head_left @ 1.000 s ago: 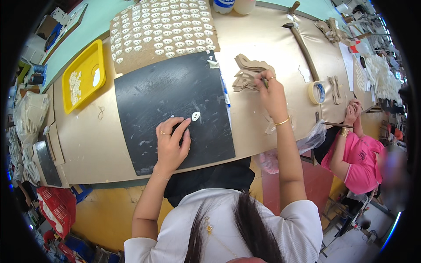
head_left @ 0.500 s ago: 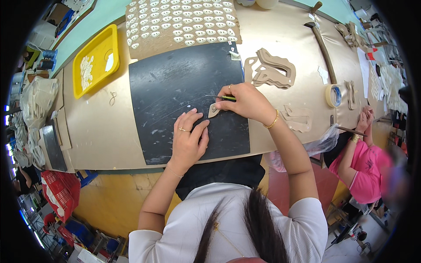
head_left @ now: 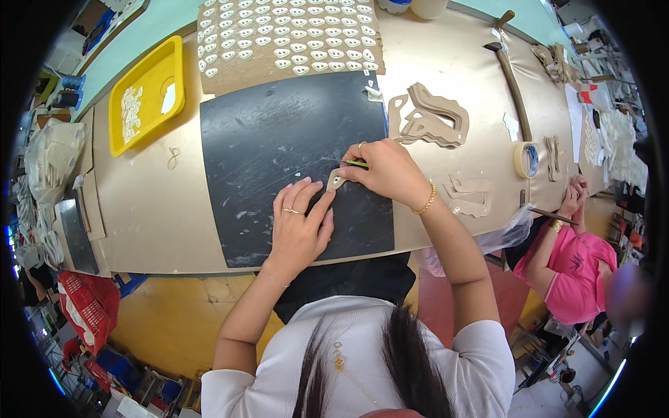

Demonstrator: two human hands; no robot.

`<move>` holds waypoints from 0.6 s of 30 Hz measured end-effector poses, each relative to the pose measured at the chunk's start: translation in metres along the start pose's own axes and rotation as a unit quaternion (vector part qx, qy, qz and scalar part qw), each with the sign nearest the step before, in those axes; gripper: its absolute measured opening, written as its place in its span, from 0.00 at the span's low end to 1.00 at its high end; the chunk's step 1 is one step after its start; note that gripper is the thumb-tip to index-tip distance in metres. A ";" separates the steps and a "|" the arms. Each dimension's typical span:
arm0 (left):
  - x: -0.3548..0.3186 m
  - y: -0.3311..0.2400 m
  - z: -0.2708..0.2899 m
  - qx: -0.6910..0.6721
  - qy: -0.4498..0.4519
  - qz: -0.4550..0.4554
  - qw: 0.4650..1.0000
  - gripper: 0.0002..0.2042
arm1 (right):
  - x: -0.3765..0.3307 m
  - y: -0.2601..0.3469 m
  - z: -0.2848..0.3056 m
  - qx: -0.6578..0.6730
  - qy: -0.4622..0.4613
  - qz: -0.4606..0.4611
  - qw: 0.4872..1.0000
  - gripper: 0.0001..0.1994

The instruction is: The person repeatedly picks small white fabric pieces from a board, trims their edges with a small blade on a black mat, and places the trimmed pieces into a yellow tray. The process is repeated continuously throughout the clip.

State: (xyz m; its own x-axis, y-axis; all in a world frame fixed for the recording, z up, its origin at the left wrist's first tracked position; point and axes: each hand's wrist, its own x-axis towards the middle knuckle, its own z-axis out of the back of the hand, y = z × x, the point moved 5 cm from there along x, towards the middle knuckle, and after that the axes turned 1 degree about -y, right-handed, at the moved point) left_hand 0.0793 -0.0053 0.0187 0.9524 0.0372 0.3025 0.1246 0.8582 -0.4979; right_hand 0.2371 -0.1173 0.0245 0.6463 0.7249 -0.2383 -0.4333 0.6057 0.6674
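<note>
A flat beige piece (head_left: 336, 180) with a pale oval insert lies on the black mat (head_left: 279, 139) between my hands. The fingers of my left hand (head_left: 300, 221) are stretched out on the mat, its index fingertip touching the piece's lower end. At the upper end, the thumb and fingertips of my right hand (head_left: 382, 169) are closed at the piece. That hand also grips a slim green tool (head_left: 357, 164), whose tip I cannot make out. A small white chip (head_left: 297, 175) rests just above my left fingers.
Behind the mat, a brown board (head_left: 293, 76) carries rows of white oval pieces. A yellow tray (head_left: 178, 83) with white pieces stands left. To the right are stacked beige cutouts (head_left: 446, 125), a hammer (head_left: 514, 94) and a tape roll (head_left: 525, 160). A person in pink (head_left: 575, 272) sits far right.
My right hand has tipped the slim tool, so its dark point no longer shows stretching left. The beige piece has turned slightly, showing its pale insert. My left hand stays nearly still.
</note>
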 end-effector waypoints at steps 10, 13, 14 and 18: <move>0.012 -0.007 -0.002 0.048 0.009 -0.008 0.999 0.22 | 0.001 -0.001 0.000 -0.007 -0.003 0.007 1.000 0.14; 0.018 -0.009 0.000 0.084 0.005 -0.032 0.996 0.21 | 0.001 0.002 0.002 -0.010 0.011 0.014 1.000 0.13; 0.018 -0.010 -0.001 0.085 0.004 -0.033 0.996 0.21 | 0.000 0.001 0.003 -0.004 0.010 0.027 1.000 0.13; 0.018 -0.009 -0.001 0.086 0.002 -0.034 0.996 0.20 | -0.001 0.003 0.007 -0.008 0.022 0.031 0.999 0.12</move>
State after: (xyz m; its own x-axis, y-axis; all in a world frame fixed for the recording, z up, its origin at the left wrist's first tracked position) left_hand 0.0957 -0.0131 0.0278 0.9448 -0.0252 0.3267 0.1393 0.9333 -0.3309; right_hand 0.2396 -0.1182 0.0311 0.5902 0.7747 -0.2268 -0.4816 0.5634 0.6712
